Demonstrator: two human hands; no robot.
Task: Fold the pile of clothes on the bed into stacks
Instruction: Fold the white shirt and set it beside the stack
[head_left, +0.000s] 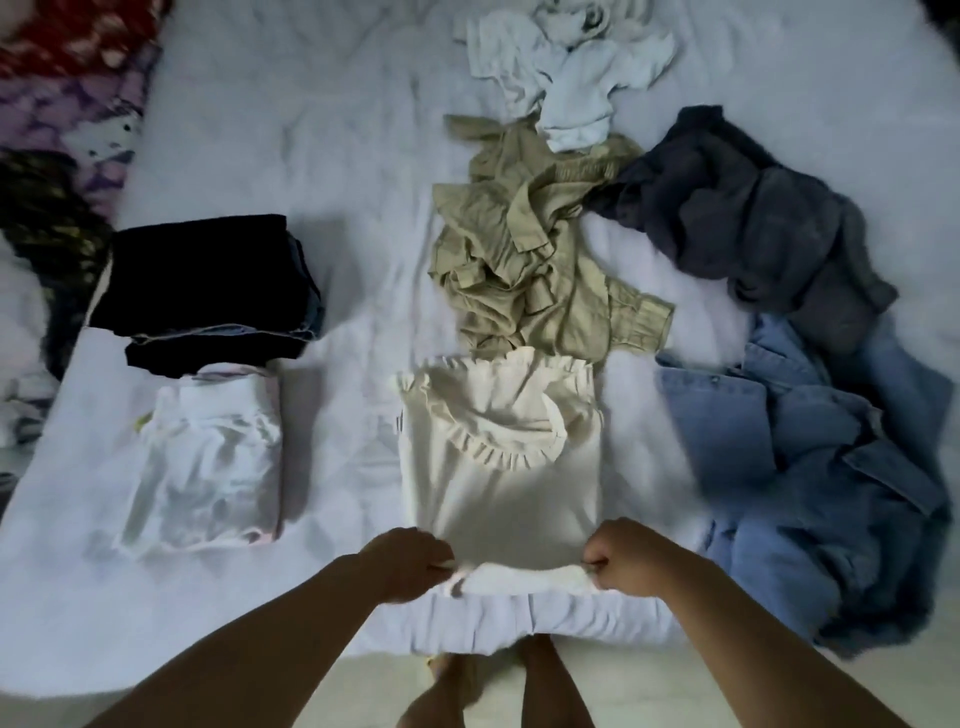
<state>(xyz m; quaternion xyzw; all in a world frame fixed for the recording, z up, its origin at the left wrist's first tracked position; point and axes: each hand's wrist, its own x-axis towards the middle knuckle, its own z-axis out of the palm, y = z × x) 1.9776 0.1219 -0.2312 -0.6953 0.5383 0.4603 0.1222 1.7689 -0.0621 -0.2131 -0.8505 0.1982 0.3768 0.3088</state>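
Cream ruffle-necked top (498, 467): left hand (410, 561), right hand (623, 558) each grip its hem.

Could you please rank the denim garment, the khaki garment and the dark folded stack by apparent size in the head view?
1. denim garment, though nearest, so unsure
2. khaki garment
3. dark folded stack

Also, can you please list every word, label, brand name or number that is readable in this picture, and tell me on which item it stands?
None: no text can be read in the head view.
Cream top, gripped at its near hem by the left hand and the right hand: no print or label showing.
Folded white garment: a small yellowish mark at its left edge, too blurred to read.
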